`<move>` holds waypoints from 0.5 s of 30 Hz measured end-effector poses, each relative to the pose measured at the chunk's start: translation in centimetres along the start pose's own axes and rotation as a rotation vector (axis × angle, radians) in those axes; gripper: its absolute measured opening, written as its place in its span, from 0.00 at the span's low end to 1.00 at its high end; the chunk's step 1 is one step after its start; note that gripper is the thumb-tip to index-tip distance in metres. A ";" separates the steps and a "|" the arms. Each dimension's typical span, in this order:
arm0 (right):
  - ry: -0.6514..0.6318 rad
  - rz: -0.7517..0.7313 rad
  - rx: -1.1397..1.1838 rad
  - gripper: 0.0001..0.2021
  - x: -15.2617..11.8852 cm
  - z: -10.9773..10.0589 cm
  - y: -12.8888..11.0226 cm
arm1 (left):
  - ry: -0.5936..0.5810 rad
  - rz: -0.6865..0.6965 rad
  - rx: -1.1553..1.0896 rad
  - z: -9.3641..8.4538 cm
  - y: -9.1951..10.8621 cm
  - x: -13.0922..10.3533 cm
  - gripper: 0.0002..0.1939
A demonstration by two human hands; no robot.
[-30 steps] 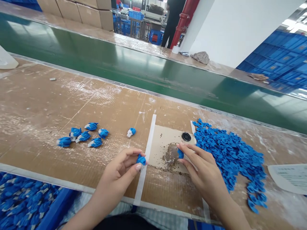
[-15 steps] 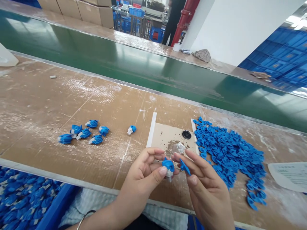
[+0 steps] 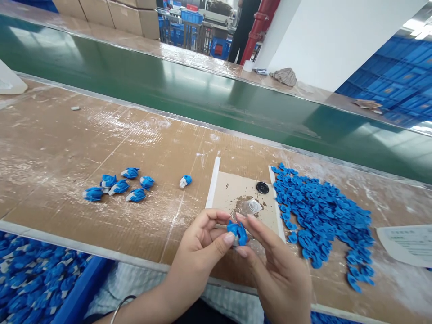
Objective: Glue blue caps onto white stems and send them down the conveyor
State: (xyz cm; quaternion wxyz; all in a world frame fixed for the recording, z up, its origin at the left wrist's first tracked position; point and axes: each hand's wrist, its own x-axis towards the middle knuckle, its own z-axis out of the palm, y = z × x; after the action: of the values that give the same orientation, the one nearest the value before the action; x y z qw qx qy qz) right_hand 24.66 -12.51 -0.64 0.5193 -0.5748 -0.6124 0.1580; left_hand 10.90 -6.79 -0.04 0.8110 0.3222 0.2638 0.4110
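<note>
My left hand (image 3: pixel 205 243) is closed on a small blue-and-white plastic part (image 3: pixel 232 228), pinched between thumb and fingers. Against that part's right side, my right hand (image 3: pixel 273 256) pinches a small curved blue piece (image 3: pixel 241 236). The two pieces touch, though the fingers partly cover them. Just beyond the hands lies a cardboard sheet (image 3: pixel 229 186) with wet spots, carrying a black round cap (image 3: pixel 262 188) and a small clear item (image 3: pixel 253 206). To the right spreads a heap of loose blue pieces (image 3: pixel 324 211).
Several blue-and-white parts (image 3: pixel 119 186) lie on the left of the table, and a single one (image 3: pixel 185 181) sits nearer the cardboard. A blue bin (image 3: pixel 84 288) full of such parts stands at lower left. Behind the table runs a green conveyor belt (image 3: pixel 189 94).
My right hand has moved left, bringing its blue piece from a short gap away into contact with the part in my left hand. My left hand has stayed nearly still.
</note>
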 end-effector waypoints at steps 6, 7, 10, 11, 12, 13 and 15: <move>-0.119 -0.349 -0.344 0.22 0.5 0.5 -0.2 | 0.048 -0.059 0.052 -0.2 0.3 0.5 0.14; -0.138 -0.357 -0.351 0.21 0.5 0.6 -0.3 | 0.045 -0.076 0.061 -0.4 0.5 0.6 0.14; -0.102 -0.306 -0.357 0.20 0.4 -0.1 0.3 | 0.045 -0.082 0.116 -1.3 0.9 0.8 0.14; -0.048 -0.273 -0.386 0.18 0.3 -0.8 0.7 | 0.062 -0.062 0.161 -1.7 1.2 0.8 0.15; 0.017 -0.240 -0.445 0.16 0.3 -1.5 1.2 | 0.086 -0.027 0.219 -2.3 1.4 0.7 0.15; 0.086 -0.206 -0.531 0.13 0.2 -2.5 1.9 | 0.116 0.018 0.290 -2.9 1.6 0.7 0.15; 0.185 -0.129 -0.728 0.08 0.2 -4.4 3.5 | 0.170 0.135 0.469 -4.1 2.2 0.4 0.12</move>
State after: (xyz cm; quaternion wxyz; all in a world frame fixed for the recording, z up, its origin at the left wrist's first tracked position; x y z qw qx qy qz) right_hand 30.22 -13.14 -1.52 0.3429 -0.6936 -0.6141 -0.1556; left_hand 7.20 -4.17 -1.22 0.6599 0.4824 0.3971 0.4174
